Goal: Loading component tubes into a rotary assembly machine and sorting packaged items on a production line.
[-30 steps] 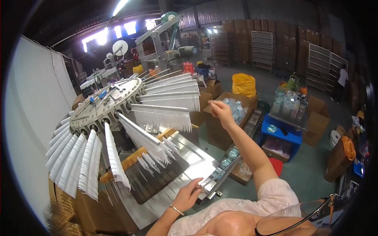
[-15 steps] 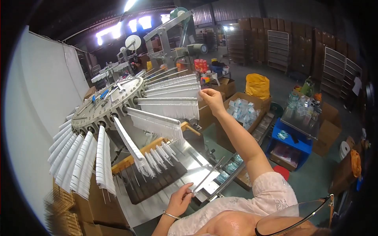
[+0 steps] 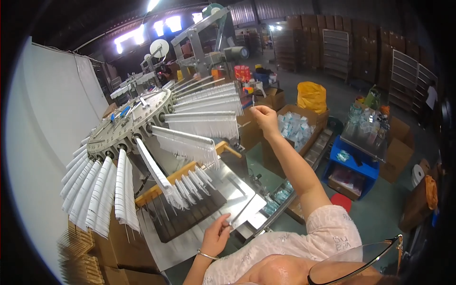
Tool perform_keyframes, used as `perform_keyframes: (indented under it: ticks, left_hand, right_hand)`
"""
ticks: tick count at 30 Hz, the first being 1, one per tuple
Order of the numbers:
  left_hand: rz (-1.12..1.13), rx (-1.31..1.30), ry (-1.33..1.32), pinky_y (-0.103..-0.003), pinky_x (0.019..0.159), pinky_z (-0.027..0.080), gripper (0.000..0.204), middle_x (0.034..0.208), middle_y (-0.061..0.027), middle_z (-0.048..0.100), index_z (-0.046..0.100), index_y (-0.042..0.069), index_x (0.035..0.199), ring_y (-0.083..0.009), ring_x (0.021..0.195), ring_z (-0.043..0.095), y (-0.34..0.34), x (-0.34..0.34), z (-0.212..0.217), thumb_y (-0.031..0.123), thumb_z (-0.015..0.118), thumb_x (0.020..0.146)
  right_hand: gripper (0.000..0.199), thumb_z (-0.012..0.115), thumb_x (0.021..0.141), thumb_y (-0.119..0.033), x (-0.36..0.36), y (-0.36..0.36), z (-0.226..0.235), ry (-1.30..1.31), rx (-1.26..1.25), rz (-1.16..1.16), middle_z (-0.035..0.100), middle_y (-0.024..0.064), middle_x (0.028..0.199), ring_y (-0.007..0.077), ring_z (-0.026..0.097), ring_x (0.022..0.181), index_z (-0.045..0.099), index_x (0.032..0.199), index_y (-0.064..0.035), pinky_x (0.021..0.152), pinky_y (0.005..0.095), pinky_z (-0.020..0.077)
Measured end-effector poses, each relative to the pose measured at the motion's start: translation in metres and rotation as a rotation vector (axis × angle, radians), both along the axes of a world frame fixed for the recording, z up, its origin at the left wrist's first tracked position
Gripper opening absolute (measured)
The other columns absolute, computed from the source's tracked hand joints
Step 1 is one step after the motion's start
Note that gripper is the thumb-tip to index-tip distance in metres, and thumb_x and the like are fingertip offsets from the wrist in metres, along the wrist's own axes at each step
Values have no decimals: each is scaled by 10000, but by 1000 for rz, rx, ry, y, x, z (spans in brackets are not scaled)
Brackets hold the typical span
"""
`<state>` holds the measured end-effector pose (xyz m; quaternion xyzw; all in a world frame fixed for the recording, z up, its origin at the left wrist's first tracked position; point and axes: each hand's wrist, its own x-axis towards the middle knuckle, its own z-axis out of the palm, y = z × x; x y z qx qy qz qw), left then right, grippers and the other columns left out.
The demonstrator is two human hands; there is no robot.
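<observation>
A tilted round machine head (image 3: pixel 130 118) carries rods around its rim, each hung with white fringed strips (image 3: pixel 204 124). My right hand (image 3: pixel 266 118) is raised just beyond the outer ends of the right-hand strips. Its fingertips pinch a small, thin grey piece (image 3: pixel 253 101), too small to name. Lower down, my left hand (image 3: pixel 216 235) is closed, thumb against fingers, over the metal table (image 3: pixel 228 178). A thin dark rod (image 3: pixel 246 205) slants up and right from its fingertips, faint against the shiny metal. Beside this hand stands a dark block (image 3: pixel 190 216) holding upright rods, several with white strips.
A wooden bar (image 3: pixel 161 191) runs behind the block. To the right are a carton of clear packets (image 3: pixel 295 128), a yellow bag (image 3: pixel 311 101), a blue stand (image 3: pixel 354 166) and a red stool (image 3: pixel 341 202). Wooden racks with pins (image 3: pixel 78 251) stand at lower left.
My right hand has moved off the strip ends, a little to the right, and a small piece now shows at its fingertips. My left hand has shifted slightly up and left.
</observation>
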<state>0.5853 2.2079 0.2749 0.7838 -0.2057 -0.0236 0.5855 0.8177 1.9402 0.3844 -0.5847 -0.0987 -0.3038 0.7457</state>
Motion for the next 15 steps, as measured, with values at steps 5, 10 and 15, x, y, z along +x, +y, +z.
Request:
perform_keyframes:
  ticks: [5,10,15]
  left_hand:
    - [190,-122,-203,-187,547,409,435,792,-40,526,382,11,1201,-65,610,472,4,6,8,-29,486,782]
    - [160,-73,-268,-181,537,401,437,788,-42,526,376,18,1209,-63,605,466,0,10,19,-20,484,787]
    - [-11,-204,14,-177,481,376,385,705,-45,528,374,16,1200,-66,543,461,1,11,19,6,441,821]
  right_hand:
    - [75,583,754,-77,-84,13,-49,108,29,797,491,13,623,70,393,516,554,749,-8,459,200,295]
    - [71,614,727,-64,-137,21,-61,164,-25,741,509,1,636,65,428,555,560,714,-20,486,200,329]
    - [231,673,683,-106,-184,35,-53,160,-775,344,519,28,621,59,440,541,575,858,10,496,200,365]
